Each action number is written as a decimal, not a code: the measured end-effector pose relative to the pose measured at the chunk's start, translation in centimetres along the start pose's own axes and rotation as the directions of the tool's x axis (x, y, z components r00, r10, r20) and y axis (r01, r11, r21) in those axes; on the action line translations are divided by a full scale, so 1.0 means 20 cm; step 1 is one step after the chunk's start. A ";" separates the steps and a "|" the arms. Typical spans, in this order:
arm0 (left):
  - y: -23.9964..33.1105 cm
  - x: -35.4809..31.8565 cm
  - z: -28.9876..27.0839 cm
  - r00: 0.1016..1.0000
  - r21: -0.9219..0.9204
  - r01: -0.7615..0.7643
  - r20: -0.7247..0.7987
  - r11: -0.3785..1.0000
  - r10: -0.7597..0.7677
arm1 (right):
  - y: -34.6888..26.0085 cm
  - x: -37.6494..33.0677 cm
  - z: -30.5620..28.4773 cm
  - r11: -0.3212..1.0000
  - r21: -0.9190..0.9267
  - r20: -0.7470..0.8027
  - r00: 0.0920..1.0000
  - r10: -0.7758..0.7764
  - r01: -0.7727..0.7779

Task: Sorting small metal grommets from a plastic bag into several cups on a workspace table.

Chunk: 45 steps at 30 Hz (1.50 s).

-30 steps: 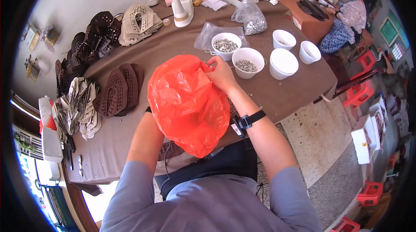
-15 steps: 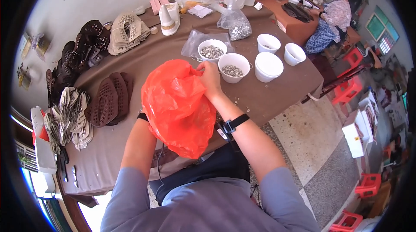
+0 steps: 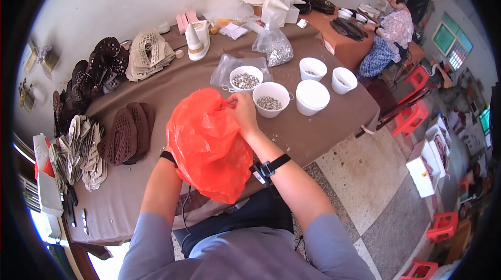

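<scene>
Near the front left corner of the tabletop (image 3: 120,209) lie a black tool (image 3: 71,211) and, just beside it, a small metal tool (image 3: 84,220). Bundled beige pieces (image 3: 87,154) lie along the left edge, and dark pieces (image 3: 107,66) are heaped toward the back left corner. Inward from these, perforated brown pieces (image 3: 122,136) overlap one another. Along the back edge sit a beige stack (image 3: 136,63), a roll of tape (image 3: 179,54) and a white stand with a cone (image 3: 194,39).

The left forearm (image 3: 159,191) reaches over the front edge, a black band (image 3: 168,156) at its wrist. The left hand is hidden by the red bag (image 3: 206,147), so I cannot tell how its fingers stand. The bag is held up over the middle of the front edge, bulging and creased. The right hand (image 3: 244,114) is at its upper right side, thumb and forefinger pinching the plastic.

Just beyond that hand, two white tubs of silvery bits stand side by side, the left tub (image 3: 245,89) by a clear sheet (image 3: 220,73), the right tub (image 3: 270,109) nearer the front. Behind them, toward the back edge, rests a clear bag (image 3: 276,53) of silvery bits. Farther right are a tub with a plain white top (image 3: 312,97), a small tub (image 3: 313,68) behind it, and another tub (image 3: 344,81) near the right edge. Beyond the back right corner, a person (image 3: 395,29) sits at another table (image 3: 342,44).
</scene>
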<state>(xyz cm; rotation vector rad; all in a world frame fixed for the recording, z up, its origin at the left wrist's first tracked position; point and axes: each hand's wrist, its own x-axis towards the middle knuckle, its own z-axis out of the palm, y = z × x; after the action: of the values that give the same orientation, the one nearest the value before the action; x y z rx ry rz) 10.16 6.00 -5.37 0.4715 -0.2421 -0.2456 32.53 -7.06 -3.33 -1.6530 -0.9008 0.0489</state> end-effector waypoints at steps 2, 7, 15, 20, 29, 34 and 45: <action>0.01 0.01 0.00 1.000 0.013 -0.015 0.004 1.000 0.015 | 0.00 0.00 0.01 0.999 -0.024 -0.042 0.998 -0.042 0.041; -0.04 0.00 0.00 0.999 0.037 -0.035 0.013 0.999 0.034 | 0.04 0.03 0.00 1.000 -0.023 0.009 1.000 -0.002 0.002; -0.01 0.06 0.02 0.999 0.051 -0.045 -0.004 0.998 0.045 | 0.03 0.04 0.04 0.997 -0.070 0.045 0.999 0.027 -0.024; 0.03 0.18 0.03 0.999 0.056 -0.046 -0.012 0.997 0.047 | 0.09 0.06 0.06 0.979 -0.179 0.044 0.995 -0.092 0.099; 0.01 0.20 0.04 0.998 0.042 -0.042 -0.039 0.998 0.044 | 0.07 0.06 0.02 0.983 -0.174 -0.048 0.997 -0.063 0.054; 0.03 0.18 0.05 0.996 0.040 -0.056 -0.061 0.998 0.058 | 0.02 0.06 0.03 0.991 -0.123 -0.068 0.996 -0.061 0.052; -0.02 0.19 0.07 0.995 0.028 -0.051 -0.085 0.998 0.053 | -0.01 0.06 0.02 0.999 -0.002 -0.097 0.994 -0.047 0.047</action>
<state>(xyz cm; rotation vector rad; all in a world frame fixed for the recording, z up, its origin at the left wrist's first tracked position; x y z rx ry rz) 13.37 3.97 -3.72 0.4992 -0.1735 -0.1711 33.10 -6.11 -2.73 -1.6189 -0.8647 -0.0632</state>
